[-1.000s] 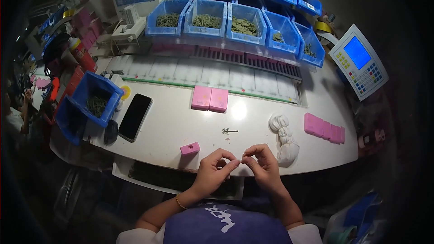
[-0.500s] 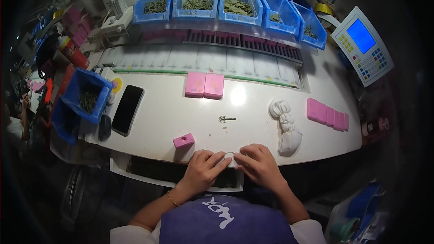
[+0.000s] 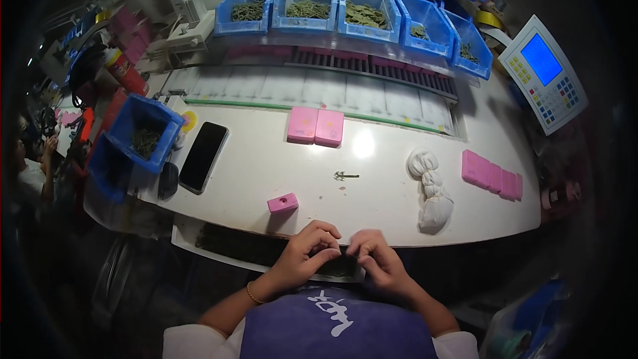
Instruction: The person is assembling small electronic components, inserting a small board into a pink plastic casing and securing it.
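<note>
Both my hands are at the table's near edge, above an open drawer. My left hand has its fingers curled and the thumb pressed toward them. Facing it, my right hand is also closed in a pinch, slightly blurred. The fingertips almost meet, and whatever sits between them is too small and dark to make out. Just beyond my left hand lies a pink block with a round hole. Farther up the white table is a small thin metal piece with a branched end, with a few tiny flakes near it.
A white cloth bundle and a row of pink blocks lie to the right. Two pink blocks stand at the back. A phone and blue bins are left. The drawer juts out below the edge.
My hands have drawn back slightly from the tabletop toward me. A thin loop that showed between my fingertips is no longer visible. The whole view has shifted a little.
</note>
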{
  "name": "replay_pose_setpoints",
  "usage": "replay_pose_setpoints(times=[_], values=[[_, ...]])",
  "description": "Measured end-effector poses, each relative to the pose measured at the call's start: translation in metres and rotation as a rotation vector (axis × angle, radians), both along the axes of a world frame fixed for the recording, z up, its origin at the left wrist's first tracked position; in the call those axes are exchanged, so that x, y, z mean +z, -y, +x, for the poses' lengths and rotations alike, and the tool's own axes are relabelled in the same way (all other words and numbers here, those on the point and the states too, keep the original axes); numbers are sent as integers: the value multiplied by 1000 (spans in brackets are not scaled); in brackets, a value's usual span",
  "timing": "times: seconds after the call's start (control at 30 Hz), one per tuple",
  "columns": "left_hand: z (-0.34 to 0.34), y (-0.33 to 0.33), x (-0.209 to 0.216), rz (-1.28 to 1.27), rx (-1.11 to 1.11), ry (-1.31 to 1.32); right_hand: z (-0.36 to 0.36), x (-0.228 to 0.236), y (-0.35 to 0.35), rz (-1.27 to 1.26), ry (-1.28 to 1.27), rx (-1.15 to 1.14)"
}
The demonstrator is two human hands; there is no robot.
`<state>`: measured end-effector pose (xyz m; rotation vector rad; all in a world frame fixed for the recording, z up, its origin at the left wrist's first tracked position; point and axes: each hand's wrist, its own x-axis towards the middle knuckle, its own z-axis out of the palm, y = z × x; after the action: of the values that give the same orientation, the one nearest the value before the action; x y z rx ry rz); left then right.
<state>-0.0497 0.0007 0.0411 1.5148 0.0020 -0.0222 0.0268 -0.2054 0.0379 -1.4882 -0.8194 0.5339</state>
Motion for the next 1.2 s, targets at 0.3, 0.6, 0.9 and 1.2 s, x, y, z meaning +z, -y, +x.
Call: replay_pose_setpoints(times=[0.3,0.6,0.9,1.2], values=[[-6,-6,5,47,-191,37,4,30,-1,299,-887,363],[-13,-50,8,467,723,210,17,15,-15,228,-306,-18],[5,-44,11,499,377,278,40,42,-75,30,377,-9],[-3,-37,21,33,301,153,34,11,-69,3,-201,134]])
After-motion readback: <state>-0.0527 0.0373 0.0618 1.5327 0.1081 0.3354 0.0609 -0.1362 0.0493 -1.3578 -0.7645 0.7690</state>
